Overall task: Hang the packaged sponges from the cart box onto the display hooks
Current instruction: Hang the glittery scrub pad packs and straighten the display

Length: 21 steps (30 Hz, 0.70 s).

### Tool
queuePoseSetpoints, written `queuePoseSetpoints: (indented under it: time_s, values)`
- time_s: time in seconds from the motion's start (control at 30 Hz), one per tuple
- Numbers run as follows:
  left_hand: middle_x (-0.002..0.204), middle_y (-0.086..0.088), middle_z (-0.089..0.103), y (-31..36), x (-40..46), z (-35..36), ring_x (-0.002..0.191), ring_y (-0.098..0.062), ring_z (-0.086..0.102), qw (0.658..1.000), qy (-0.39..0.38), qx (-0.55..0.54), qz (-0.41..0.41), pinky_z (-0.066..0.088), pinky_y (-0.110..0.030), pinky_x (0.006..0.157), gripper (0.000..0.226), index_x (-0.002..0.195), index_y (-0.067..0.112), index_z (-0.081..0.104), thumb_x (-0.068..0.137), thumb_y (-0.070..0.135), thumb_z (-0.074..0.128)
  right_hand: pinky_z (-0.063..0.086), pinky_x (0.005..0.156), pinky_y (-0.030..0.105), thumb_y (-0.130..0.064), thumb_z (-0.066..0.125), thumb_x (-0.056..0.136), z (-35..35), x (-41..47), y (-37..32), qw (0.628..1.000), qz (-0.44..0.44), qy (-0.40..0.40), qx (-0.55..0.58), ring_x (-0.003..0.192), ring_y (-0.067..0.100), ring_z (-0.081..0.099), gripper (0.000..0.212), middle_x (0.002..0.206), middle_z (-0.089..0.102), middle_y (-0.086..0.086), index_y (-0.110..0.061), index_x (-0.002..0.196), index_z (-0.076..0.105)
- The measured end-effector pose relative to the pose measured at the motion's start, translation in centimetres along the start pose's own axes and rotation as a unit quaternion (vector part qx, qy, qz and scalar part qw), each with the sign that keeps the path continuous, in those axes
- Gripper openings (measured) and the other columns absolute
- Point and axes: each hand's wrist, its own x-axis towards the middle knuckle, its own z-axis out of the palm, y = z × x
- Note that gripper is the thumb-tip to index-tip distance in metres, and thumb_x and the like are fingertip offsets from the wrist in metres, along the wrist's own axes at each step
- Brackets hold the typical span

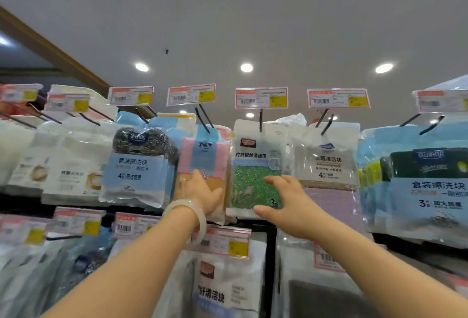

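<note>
Both arms reach up to the top row of display hooks (260, 120). The green sponge pack (255, 165) hangs from the centre hook, directly below a price tag (261, 98). The right hand (286, 201) is spread wide at the pack's lower right corner: thumb at the bottom edge, fingers against the green face, nothing clasped. The left hand (200, 191) (a pale bangle (187, 219) sits on its wrist) lies flat against the pink and orange sponge pack (205, 163) on the neighbouring hook to the left, with the thumb pointing toward the green pack; its fingers are extended, not curled around anything visible.

Further left hangs a steel scourer pack (139, 165); to the right of the green pack hangs a clear pack with a lilac base (329, 165), and a blue pack with dark sponges (425, 186) occupies the right edge of the rack. A second row of packs hangs below, partly hidden by the forearms.
</note>
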Motion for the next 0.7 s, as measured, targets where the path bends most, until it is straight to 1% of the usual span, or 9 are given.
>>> queuePoseSetpoints:
  time_s: [0.07, 0.17, 0.27, 0.33, 0.4, 0.47, 0.5, 0.63, 0.7]
  values:
    - [0.143, -0.018, 0.031, -1.4, 1.4, -0.6, 0.132, -0.034, 0.034, 1.000, -0.002, -0.025, -0.002, 0.034, -0.046, 0.106, 0.085, 0.142, 0.011, 0.018, 0.079, 0.044, 0.064, 0.026, 0.114, 0.046, -0.042, 0.064, 0.082, 1.0, 1.4, -0.5, 0.998, 0.034, 0.021, 0.046, 0.141, 0.029, 0.021, 0.082, 0.155, 0.010, 0.004, -0.031, 0.146, 0.015]
    - [0.150, -0.015, 0.026, -2.8, 3.4, -1.2, 0.137, -0.033, 0.029, 0.995, -0.020, -0.090, 0.026, 0.029, -0.050, 0.111, 0.110, 0.148, 0.015, 0.005, 0.069, 0.048, 0.074, 0.027, 0.113, 0.048, -0.040, 0.073, 0.075, 1.8, 3.2, -0.8, 0.988, 0.067, 0.089, 0.104, 0.138, 0.032, 0.025, 0.100, 0.152, 0.018, 0.010, -0.026, 0.148, 0.006]
    - [0.156, -0.016, 0.013, -3.3, 4.5, -1.2, 0.140, -0.034, 0.024, 0.994, -0.055, -0.085, 0.040, 0.025, -0.051, 0.113, 0.128, 0.147, 0.023, -0.015, 0.064, 0.049, 0.078, 0.029, 0.112, 0.049, -0.037, 0.077, 0.070, 2.2, 4.7, -0.5, 0.981, 0.068, 0.131, 0.124, 0.135, 0.033, 0.028, 0.108, 0.146, 0.026, 0.016, -0.022, 0.147, 0.003]
    - [0.156, -0.021, 0.005, -3.2, 5.0, -0.7, 0.140, -0.037, 0.022, 0.997, -0.060, -0.031, 0.036, 0.024, -0.050, 0.114, 0.133, 0.142, 0.029, -0.028, 0.063, 0.054, 0.076, 0.029, 0.112, 0.050, -0.037, 0.079, 0.067, 2.7, 5.5, -0.3, 0.979, 0.069, 0.137, 0.135, 0.137, 0.034, 0.027, 0.114, 0.148, 0.026, 0.017, -0.021, 0.147, 0.000]
    - [0.153, -0.025, 0.010, -2.8, 5.4, -0.3, 0.139, -0.041, 0.021, 0.999, -0.044, 0.007, 0.031, 0.023, -0.050, 0.112, 0.134, 0.139, 0.031, -0.033, 0.063, 0.058, 0.074, 0.026, 0.114, 0.049, -0.037, 0.081, 0.065, 3.2, 6.2, -0.1, 0.976, 0.074, 0.137, 0.153, 0.140, 0.034, 0.022, 0.121, 0.152, 0.021, 0.016, -0.019, 0.148, -0.005]
    - [0.150, -0.026, 0.015, -2.4, 5.9, -0.2, 0.137, -0.042, 0.022, 1.000, -0.022, 0.007, 0.019, 0.024, -0.051, 0.111, 0.135, 0.139, 0.030, -0.033, 0.062, 0.059, 0.074, 0.026, 0.114, 0.048, -0.037, 0.083, 0.063, 3.5, 6.9, -0.1, 0.970, 0.087, 0.139, 0.181, 0.140, 0.034, 0.023, 0.126, 0.153, 0.019, 0.016, -0.021, 0.147, -0.010]
    - [0.150, -0.026, 0.014, -2.2, 6.2, -0.2, 0.137, -0.043, 0.020, 1.000, -0.020, 0.004, 0.010, 0.023, -0.052, 0.111, 0.138, 0.139, 0.029, -0.034, 0.060, 0.061, 0.074, 0.027, 0.113, 0.047, -0.037, 0.084, 0.062, 3.6, 7.2, 0.0, 0.967, 0.093, 0.142, 0.192, 0.138, 0.034, 0.026, 0.128, 0.152, 0.021, 0.016, -0.022, 0.147, -0.010]
    - [0.152, -0.029, -0.007, -2.1, 6.7, 0.1, 0.141, -0.046, 0.006, 0.998, -0.053, -0.004, -0.030, 0.016, -0.058, 0.111, 0.144, 0.131, 0.032, -0.044, 0.056, 0.064, 0.075, 0.034, 0.109, 0.046, -0.035, 0.085, 0.061, 3.7, 8.3, 0.4, 0.954, 0.116, 0.140, 0.238, 0.133, 0.034, 0.034, 0.129, 0.149, 0.027, 0.014, -0.025, 0.147, -0.011]
    - [0.152, -0.029, -0.003, -2.1, 6.8, 0.4, 0.139, -0.046, 0.012, 0.999, -0.041, 0.004, -0.034, 0.018, -0.058, 0.111, 0.142, 0.131, 0.032, -0.044, 0.056, 0.067, 0.072, 0.036, 0.108, 0.050, -0.033, 0.086, 0.060, 3.6, 8.6, 0.6, 0.943, 0.125, 0.141, 0.273, 0.131, 0.035, 0.037, 0.126, 0.146, 0.029, 0.015, -0.027, 0.147, -0.005]
